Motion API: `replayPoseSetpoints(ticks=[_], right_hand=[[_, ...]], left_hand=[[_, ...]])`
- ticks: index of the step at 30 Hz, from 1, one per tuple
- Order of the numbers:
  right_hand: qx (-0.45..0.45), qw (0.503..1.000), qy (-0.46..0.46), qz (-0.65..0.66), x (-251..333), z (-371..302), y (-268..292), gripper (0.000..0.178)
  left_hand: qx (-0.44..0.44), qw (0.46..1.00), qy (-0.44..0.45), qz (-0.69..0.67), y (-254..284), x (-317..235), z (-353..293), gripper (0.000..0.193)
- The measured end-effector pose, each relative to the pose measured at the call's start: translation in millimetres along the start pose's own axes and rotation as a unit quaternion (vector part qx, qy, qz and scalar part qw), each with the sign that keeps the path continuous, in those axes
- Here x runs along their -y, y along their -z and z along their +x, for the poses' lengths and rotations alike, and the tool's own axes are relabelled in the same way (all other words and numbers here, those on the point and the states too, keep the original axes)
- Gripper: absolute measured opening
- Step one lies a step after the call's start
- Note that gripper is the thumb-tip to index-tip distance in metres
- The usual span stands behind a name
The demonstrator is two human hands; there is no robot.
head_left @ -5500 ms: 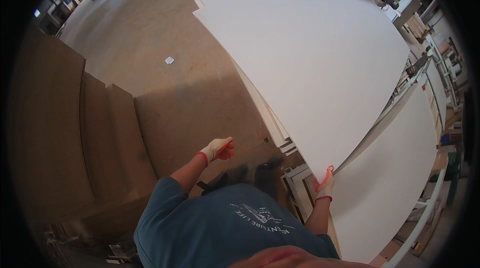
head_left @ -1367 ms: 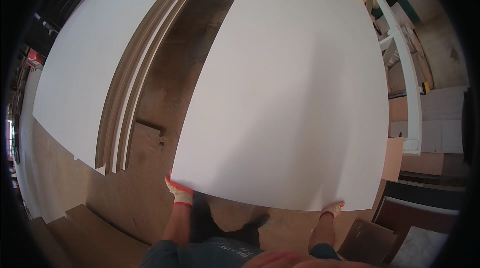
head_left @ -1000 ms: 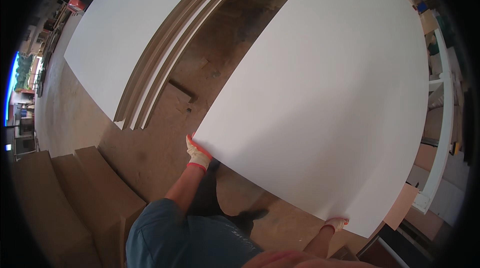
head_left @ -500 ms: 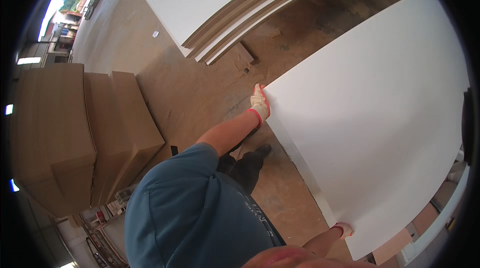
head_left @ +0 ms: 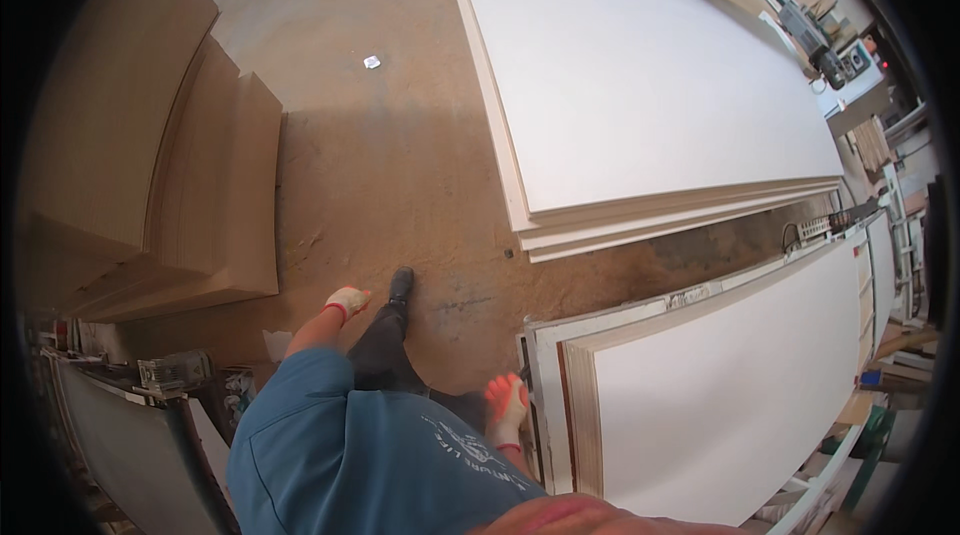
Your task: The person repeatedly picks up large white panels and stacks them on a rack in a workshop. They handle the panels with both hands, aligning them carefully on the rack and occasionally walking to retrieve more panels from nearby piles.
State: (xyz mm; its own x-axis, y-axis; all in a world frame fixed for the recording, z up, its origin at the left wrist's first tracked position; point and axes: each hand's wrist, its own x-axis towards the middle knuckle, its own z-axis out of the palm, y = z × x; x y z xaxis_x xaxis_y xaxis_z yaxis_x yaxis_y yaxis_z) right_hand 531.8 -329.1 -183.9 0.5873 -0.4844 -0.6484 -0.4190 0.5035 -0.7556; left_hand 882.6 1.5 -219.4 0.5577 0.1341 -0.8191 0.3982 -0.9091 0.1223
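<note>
My left hand (head_left: 348, 300), in a cream glove with a red cuff, hangs over the floor near my forward leg. It holds nothing, and its fingers look loosely apart, partly turned from view. My right hand (head_left: 506, 405), its red-coated palm showing, is open beside the left end of a stack of white panels (head_left: 730, 385). No panel is between its fingers; whether they brush the pale frame (head_left: 545, 405) around the stack I cannot tell. Farther off lies another stack of large white boards (head_left: 660, 85), its layered edges facing me.
Tall stacks of brown boards (head_left: 110, 115) stand on the left. A grey-faced panel (head_left: 130, 445) leans at the lower left. A white scrap (head_left: 372, 62) lies on the brown concrete floor (head_left: 350, 175). Machinery (head_left: 815, 45) stands at the far right.
Both hands have let go of the large white panel they held by its near edge. My left hand has dropped toward my leg. The view has turned, bringing the far stack fully into sight.
</note>
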Motion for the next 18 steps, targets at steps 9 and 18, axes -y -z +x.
replayPoseSetpoints(ticks=[9, 18], right_hand=[[-0.169, 0.786, 0.459, -0.378, 401.0, 208.1, -239.5, 0.047], [-0.426, 0.655, 0.216, -0.585, 388.7, 313.9, -259.1, 0.062]], left_hand=[[0.082, 0.954, 0.101, -0.269, 138.8, 108.0, 86.4, 0.047], [0.123, 0.863, 0.03, -0.49, 332.2, 32.9, 202.7, 0.049]])
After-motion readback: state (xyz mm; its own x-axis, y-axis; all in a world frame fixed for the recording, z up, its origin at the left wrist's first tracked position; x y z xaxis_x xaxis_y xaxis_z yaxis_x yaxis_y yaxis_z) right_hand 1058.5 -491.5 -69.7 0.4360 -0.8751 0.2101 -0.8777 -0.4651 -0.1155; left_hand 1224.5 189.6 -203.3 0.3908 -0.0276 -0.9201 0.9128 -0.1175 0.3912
